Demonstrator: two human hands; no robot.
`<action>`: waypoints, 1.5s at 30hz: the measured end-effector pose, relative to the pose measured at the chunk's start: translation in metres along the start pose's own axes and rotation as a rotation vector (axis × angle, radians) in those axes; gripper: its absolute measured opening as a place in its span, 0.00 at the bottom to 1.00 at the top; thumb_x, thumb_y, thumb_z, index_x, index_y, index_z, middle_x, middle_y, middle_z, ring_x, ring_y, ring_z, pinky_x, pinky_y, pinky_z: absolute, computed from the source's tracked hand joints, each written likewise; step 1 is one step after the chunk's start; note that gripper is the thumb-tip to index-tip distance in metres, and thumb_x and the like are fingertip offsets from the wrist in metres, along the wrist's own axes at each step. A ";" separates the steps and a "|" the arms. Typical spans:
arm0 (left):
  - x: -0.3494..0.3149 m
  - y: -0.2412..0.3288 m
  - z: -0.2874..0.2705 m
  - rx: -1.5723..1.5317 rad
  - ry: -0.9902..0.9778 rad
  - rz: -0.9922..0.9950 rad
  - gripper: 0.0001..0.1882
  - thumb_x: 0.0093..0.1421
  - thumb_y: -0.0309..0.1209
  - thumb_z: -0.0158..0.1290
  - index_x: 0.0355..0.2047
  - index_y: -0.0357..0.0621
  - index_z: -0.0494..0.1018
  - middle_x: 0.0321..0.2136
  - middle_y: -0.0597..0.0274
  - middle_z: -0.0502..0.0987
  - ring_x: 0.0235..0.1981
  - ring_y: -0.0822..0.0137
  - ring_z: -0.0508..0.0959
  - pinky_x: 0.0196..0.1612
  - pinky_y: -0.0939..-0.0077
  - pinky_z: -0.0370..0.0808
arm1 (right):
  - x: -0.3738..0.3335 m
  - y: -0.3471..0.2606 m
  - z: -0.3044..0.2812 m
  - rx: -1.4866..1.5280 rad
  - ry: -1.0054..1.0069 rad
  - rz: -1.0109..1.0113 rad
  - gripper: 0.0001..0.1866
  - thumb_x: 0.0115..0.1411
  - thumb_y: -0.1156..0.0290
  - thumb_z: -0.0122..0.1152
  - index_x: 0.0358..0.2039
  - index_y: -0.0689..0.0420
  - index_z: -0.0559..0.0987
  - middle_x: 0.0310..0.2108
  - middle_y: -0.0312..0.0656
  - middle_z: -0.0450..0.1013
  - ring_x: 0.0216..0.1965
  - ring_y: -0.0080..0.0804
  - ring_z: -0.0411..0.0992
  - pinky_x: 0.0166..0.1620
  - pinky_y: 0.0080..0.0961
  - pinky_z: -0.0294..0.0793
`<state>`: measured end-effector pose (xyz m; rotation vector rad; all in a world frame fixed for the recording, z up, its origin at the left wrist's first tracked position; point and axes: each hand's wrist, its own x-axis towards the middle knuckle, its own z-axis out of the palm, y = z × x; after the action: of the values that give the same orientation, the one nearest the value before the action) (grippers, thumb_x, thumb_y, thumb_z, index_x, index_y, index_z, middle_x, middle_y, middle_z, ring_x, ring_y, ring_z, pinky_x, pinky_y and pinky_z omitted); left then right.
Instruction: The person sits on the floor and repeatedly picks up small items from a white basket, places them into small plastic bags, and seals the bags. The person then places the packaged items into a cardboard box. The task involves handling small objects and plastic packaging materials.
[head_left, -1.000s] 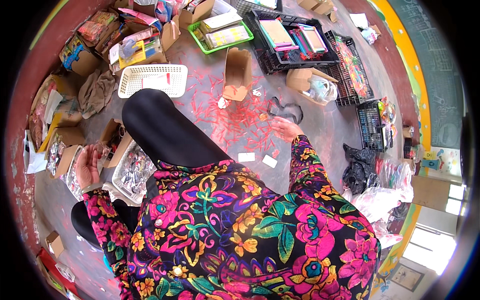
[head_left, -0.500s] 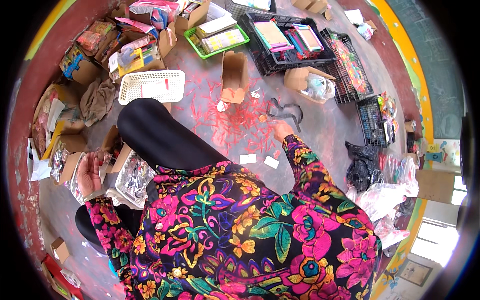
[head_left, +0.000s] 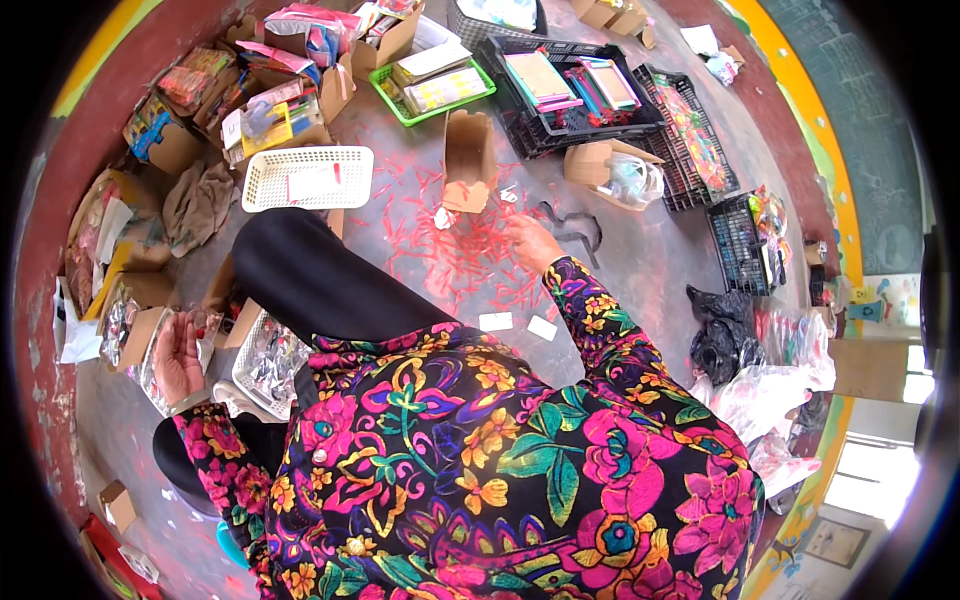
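Note:
My right hand reaches over a scatter of thin red strips on the floor, at their right edge. Its fingers look stretched out, and I see nothing held in them. Just right of it lies a bent black strap. My left hand is at the far left, palm up with fingers extended and nothing visible in it. It is beside an open cardboard box and a white basket of small wrapped items. An open cardboard box stands at the far edge of the strips.
Two white cards lie near my knee. A white basket and a green tray stand beyond. Black crates line the far right, with a box holding a plastic bag. Black and clear bags are heaped at right.
My right hand has moved left and slightly farther away, from beside the black strap to over the red strips. My left hand has barely moved.

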<state>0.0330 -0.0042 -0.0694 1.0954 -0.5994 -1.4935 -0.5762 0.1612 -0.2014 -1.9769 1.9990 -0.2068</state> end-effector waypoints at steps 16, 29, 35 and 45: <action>0.023 -0.013 -0.038 -0.061 -0.001 -0.070 0.11 0.58 0.24 0.48 0.39 0.30 0.70 0.38 0.49 0.75 0.41 0.62 0.76 0.44 0.75 0.76 | 0.048 -0.043 0.021 1.157 -0.254 0.418 0.07 0.56 0.63 0.52 0.28 0.53 0.70 0.26 0.39 0.69 0.33 0.35 0.67 0.38 0.34 0.68; 0.014 -0.011 -0.030 -0.007 0.027 -0.037 0.12 0.58 0.25 0.48 0.40 0.30 0.69 0.39 0.50 0.75 0.42 0.62 0.76 0.45 0.75 0.75 | 0.050 -0.130 0.017 -0.184 0.027 -0.025 0.29 0.49 0.73 0.51 0.54 0.50 0.64 0.57 0.51 0.56 0.60 0.45 0.52 0.55 0.40 0.57; -0.012 0.005 -0.003 -0.035 0.012 0.005 0.12 0.58 0.25 0.49 0.40 0.30 0.70 0.39 0.51 0.75 0.42 0.61 0.76 0.44 0.75 0.76 | 0.076 -0.181 -0.035 -0.207 0.380 -0.321 0.28 0.50 0.75 0.48 0.55 0.47 0.63 0.58 0.49 0.55 0.61 0.44 0.52 0.56 0.40 0.54; -0.060 0.038 0.042 -0.082 0.018 0.168 0.10 0.58 0.25 0.49 0.38 0.32 0.71 0.35 0.51 0.76 0.38 0.63 0.77 0.40 0.74 0.77 | 0.139 -0.291 -0.137 -0.132 0.688 -0.802 0.24 0.48 0.74 0.55 0.49 0.49 0.70 0.55 0.45 0.60 0.57 0.42 0.57 0.56 0.36 0.56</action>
<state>0.0100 0.0353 -0.0010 0.9707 -0.5977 -1.3494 -0.3446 -0.0028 0.0042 -2.9883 1.3898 -1.0784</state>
